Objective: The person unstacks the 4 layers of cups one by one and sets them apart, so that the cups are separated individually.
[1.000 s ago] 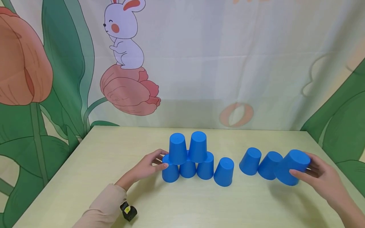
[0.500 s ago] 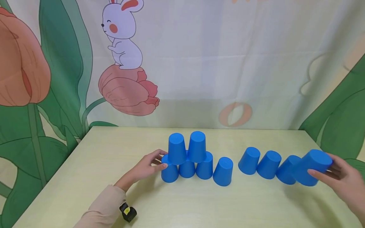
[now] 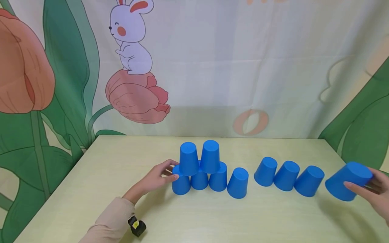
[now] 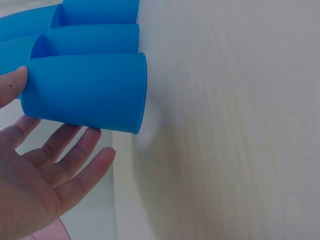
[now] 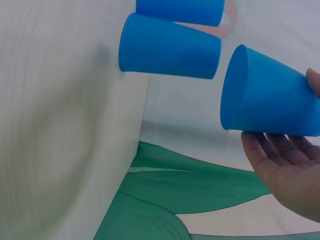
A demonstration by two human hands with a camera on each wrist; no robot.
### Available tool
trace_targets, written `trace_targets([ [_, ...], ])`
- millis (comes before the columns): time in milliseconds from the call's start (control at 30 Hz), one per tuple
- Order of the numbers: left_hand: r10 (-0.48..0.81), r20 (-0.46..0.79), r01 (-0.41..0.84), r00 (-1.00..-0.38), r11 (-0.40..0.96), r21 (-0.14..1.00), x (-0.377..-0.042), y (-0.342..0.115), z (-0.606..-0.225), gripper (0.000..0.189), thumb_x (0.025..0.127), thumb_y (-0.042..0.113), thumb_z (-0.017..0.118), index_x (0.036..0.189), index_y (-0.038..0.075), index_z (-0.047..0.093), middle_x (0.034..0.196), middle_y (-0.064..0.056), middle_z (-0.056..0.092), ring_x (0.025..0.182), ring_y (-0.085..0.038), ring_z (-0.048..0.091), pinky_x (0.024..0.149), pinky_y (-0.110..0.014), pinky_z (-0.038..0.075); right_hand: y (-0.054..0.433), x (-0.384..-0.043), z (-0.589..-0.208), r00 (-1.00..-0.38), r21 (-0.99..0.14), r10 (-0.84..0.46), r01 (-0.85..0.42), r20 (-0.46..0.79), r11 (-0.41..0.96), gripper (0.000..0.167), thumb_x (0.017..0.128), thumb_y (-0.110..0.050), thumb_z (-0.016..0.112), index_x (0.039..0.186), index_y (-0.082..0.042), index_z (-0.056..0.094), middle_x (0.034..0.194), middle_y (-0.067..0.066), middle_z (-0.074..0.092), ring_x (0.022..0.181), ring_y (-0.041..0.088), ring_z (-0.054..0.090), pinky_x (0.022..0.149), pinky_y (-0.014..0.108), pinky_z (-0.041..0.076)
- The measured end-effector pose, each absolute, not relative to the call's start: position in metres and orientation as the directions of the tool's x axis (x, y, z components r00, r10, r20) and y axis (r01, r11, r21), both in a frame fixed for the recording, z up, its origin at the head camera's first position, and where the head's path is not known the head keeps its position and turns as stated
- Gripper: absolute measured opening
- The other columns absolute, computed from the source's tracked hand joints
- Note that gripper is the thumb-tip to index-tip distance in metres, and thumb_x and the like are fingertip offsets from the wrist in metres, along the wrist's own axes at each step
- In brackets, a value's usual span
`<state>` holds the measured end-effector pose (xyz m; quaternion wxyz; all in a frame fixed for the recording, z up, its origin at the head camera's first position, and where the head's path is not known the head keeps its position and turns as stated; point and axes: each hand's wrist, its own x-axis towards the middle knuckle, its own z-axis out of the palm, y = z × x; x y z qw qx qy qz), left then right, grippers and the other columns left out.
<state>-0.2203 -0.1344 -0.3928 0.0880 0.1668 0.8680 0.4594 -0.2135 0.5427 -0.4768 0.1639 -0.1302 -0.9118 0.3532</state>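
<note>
Blue tapered plastic cup gripped tilted by right hand, right of blue cup stack; relaxed left hand touches stack's left end.

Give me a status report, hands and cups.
Left fingers touching bottom-left stacked cup. Right fingers holding tilted cup above table. Possible obstacle: standing cup just left of that.

Seven upturned blue cups stand on a pale counter: a row of three at left, its middle one partly hidden and seemingly upright, a single cup just beside, and a trio farther right.
</note>
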Motion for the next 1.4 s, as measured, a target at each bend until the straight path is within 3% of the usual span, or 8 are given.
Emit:
trace_targets([
  [133,0.373,0.0,0.209,-0.928,0.519,0.829,-0.221,-0.135,-0.395,0.041,0.087,0.028,0.061,0.122,0.009,0.049,0.109,-0.01,0.057,0.1,-0.029,0.055,0.08,-0.043,0.048,0.554,-0.22,-0.486,-0.913,-0.689,0.366,0.147,0.182,0.71,0.083,0.08,-0.046,0.064,0.145,-0.028,0.016,0.136,0.03,0.032,0.114,0.05,0.036,0.087,0.061,0.034],
  [333,0.372,-0.003,0.206,-0.928,0.52,0.829,-0.221,-0.135,-0.396,0.041,0.087,0.028,0.061,0.122,0.009,0.05,0.109,-0.01,0.057,0.1,-0.028,0.055,0.08,-0.043,0.048,0.551,-0.217,-0.485,-0.915,-0.686,0.372,0.171,0.154,0.707,0.084,0.08,-0.046,0.064,0.145,-0.017,0.019,0.132,0.032,0.034,0.109,0.044,0.039,0.086,0.061,0.035],
  [633,0.371,0.0,0.209,-0.929,0.522,0.827,-0.22,-0.135,-0.395,0.041,0.087,0.027,0.061,0.122,0.009,0.049,0.109,-0.01,0.057,0.1,-0.028,0.055,0.081,-0.043,0.048,0.538,-0.218,-0.481,-0.94,-0.743,0.34,0.203,0.035,0.638,0.091,0.082,-0.049,0.059,0.144,-0.002,0.011,0.136,0.037,0.024,0.116,0.055,0.028,0.088,0.063,0.031],
  [867,0.365,-0.001,0.205,-0.931,0.526,0.826,-0.221,-0.135,-0.396,0.04,0.087,0.027,0.062,0.122,0.01,0.05,0.108,-0.009,0.058,0.099,-0.027,0.056,0.08,-0.042,0.048,0.522,-0.217,-0.474,-0.959,-0.678,0.284,0.198,0.017,0.708,0.097,0.08,-0.051,0.061,0.139,0.01,0.013,0.129,0.042,0.028,0.111,0.058,0.033,0.078,0.064,0.037],
  [1067,0.361,-0.005,0.201,-0.932,0.531,0.823,-0.22,-0.134,-0.394,0.04,0.087,0.027,0.061,0.121,0.01,0.05,0.108,-0.009,0.058,0.1,-0.027,0.056,0.08,-0.042,0.048,0.512,-0.216,-0.467,-0.963,-0.658,0.267,0.22,-0.03,0.72,0.105,0.079,-0.052,0.062,0.139,0.013,0.005,0.128,0.045,0.023,0.111,0.059,0.03,0.078,0.063,0.038],
  [1400,0.354,-0.014,0.191,-0.935,0.538,0.821,-0.22,-0.134,-0.392,0.039,0.087,0.026,0.062,0.121,0.01,0.05,0.108,-0.009,0.058,0.1,-0.027,0.055,0.081,-0.043,0.048,0.482,-0.201,-0.438,-0.976,-0.621,0.195,0.21,-0.093,0.755,0.1,0.081,-0.051,0.06,0.135,0.016,0.01,0.124,0.047,0.025,0.108,0.06,0.032,0.071,0.055,0.045],
])
